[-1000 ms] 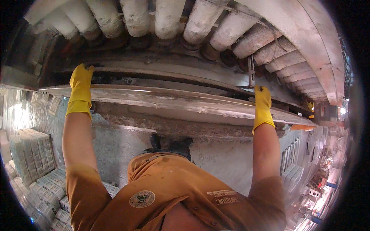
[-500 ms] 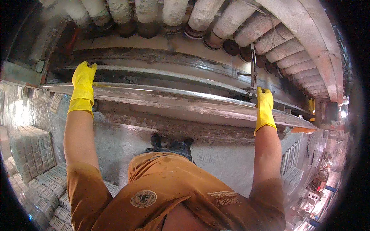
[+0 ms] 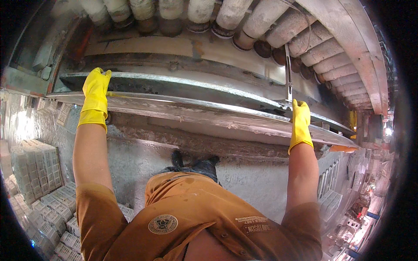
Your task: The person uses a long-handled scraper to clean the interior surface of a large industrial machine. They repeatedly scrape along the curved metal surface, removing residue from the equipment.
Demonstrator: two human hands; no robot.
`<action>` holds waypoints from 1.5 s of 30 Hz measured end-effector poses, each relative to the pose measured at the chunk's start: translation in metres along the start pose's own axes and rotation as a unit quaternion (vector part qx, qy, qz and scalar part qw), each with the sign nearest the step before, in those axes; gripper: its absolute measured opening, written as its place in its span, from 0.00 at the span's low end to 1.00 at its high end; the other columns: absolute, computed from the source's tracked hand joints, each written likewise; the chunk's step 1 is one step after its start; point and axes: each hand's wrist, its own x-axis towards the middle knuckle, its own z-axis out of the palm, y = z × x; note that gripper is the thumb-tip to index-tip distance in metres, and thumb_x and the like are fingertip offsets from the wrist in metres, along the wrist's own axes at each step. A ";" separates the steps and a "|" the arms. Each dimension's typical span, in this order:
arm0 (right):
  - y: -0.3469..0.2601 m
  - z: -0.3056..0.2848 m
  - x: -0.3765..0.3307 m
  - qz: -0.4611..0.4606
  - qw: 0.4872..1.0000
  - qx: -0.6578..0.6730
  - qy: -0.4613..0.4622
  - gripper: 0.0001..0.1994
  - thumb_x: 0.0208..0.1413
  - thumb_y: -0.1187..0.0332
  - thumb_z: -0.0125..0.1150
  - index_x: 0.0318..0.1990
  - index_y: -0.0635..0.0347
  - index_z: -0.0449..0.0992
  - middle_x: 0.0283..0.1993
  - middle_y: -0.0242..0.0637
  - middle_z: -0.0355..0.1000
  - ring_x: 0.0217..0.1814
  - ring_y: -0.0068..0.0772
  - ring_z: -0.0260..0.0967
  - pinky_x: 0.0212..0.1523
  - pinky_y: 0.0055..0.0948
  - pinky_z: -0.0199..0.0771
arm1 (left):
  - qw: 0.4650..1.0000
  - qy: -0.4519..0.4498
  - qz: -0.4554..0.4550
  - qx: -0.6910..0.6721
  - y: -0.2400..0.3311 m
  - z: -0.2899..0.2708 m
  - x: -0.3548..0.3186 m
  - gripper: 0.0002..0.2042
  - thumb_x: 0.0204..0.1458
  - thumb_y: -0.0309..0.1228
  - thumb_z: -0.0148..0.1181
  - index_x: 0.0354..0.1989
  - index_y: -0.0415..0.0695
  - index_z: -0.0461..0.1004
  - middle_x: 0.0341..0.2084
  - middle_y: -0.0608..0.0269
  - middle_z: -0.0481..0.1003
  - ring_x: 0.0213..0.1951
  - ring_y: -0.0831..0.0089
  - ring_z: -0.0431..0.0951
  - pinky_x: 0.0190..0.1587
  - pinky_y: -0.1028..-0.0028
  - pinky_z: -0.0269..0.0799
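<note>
My left hand (image 3: pixel 96 90), in a yellow rubber glove, is closed over the left part of a long, narrow metal strip (image 3: pixel 187 84) with a pale, crusted upper edge. My right hand (image 3: pixel 300 124), gloved alike, is closed at the right part of the same strip, just below an upright metal bracket (image 3: pixel 288 71). The fingertips of both hands are hidden behind the strip. Between the strip and my body runs the long metal front edge (image 3: pixel 187 102) of the machine; both wrists pass over it.
Thick, dusty rollers (image 3: pixel 200 15) line the far side in a row, curving round to the right under a heavy beam (image 3: pixel 355 39). Stacks of pale cartons (image 3: pixel 41 165) stand on the floor at left. A white grated piece (image 3: pixel 328 178) lies at lower right.
Both hands have shifted only slightly. The strip has edged a little away from me, and its pale upper face shows brighter. A brown patch now appears on the surface below the rollers.
</note>
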 end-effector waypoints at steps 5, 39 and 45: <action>-0.016 -0.011 -0.013 0.026 0.999 0.018 -0.020 0.30 0.63 0.44 0.62 0.59 0.63 0.78 0.55 0.52 0.80 0.57 0.51 0.79 0.57 0.43 0.76 | 1.000 -0.012 -0.008 -0.003 0.002 -0.002 -0.001 0.28 0.62 0.52 0.59 0.63 0.44 0.76 0.61 0.48 0.76 0.62 0.50 0.76 0.64 0.58 0.70; -0.031 -0.020 -0.030 0.025 0.998 0.055 -0.035 0.31 0.63 0.46 0.62 0.61 0.64 0.77 0.54 0.54 0.80 0.42 0.46 0.84 0.43 0.41 0.83 | 1.000 0.001 -0.013 0.007 -0.004 0.004 0.005 0.29 0.62 0.53 0.59 0.63 0.45 0.75 0.62 0.49 0.75 0.63 0.51 0.75 0.65 0.59 0.69; -0.013 -0.010 -0.012 0.018 0.999 0.020 -0.024 0.32 0.62 0.44 0.61 0.62 0.62 0.77 0.56 0.53 0.80 0.48 0.47 0.83 0.49 0.41 0.81 | 1.000 -0.001 -0.004 0.007 -0.005 0.005 0.008 0.29 0.62 0.54 0.59 0.63 0.45 0.76 0.62 0.49 0.76 0.63 0.51 0.76 0.64 0.59 0.70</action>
